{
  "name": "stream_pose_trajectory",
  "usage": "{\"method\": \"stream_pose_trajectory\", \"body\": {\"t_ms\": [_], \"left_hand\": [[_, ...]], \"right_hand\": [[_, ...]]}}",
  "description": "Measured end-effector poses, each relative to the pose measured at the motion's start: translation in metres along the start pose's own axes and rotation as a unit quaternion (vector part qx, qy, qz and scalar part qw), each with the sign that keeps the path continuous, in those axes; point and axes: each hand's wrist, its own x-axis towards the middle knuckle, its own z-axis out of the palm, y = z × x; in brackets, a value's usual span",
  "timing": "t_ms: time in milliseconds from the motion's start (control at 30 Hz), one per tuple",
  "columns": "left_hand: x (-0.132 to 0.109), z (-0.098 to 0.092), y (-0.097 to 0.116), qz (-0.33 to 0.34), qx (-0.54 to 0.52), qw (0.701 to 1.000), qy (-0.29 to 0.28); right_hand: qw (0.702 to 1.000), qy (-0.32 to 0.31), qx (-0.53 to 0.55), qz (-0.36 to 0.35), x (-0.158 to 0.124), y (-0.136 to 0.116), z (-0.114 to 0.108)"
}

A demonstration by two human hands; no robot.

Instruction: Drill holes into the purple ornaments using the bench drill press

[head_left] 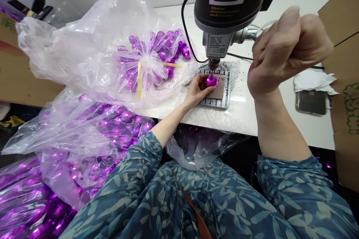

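Note:
My left hand (197,91) pinches a shiny purple faceted ball (212,81) between thumb and fingers. The ball sits on a brown square pad (218,91) on the slotted metal base plate (225,104). Directly over it is the chuck (214,64) of a small drill press (227,11), its tip meeting or almost meeting the ball's top. My right hand (288,50) is closed in a fist beside the machine's silver hub (246,35), wrapped round the feed lever, which the fingers mostly hide.
A clear plastic bag (92,48) with purple balls (168,41) covers the table's left side. Larger bags of purple balls (106,130) stand below left. Dark shavings surround the base. A phone (311,102) and white tissue (314,81) lie right, beside a cardboard box (346,93).

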Motion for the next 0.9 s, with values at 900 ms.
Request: {"method": "stream_pose_trajectory", "body": {"t_ms": [900], "left_hand": [[0.007,0.004,-0.018,0.053,0.038,0.998,0.009]], "right_hand": [[0.993,-0.041,0.031,0.11,0.065,0.011,0.034]]}}
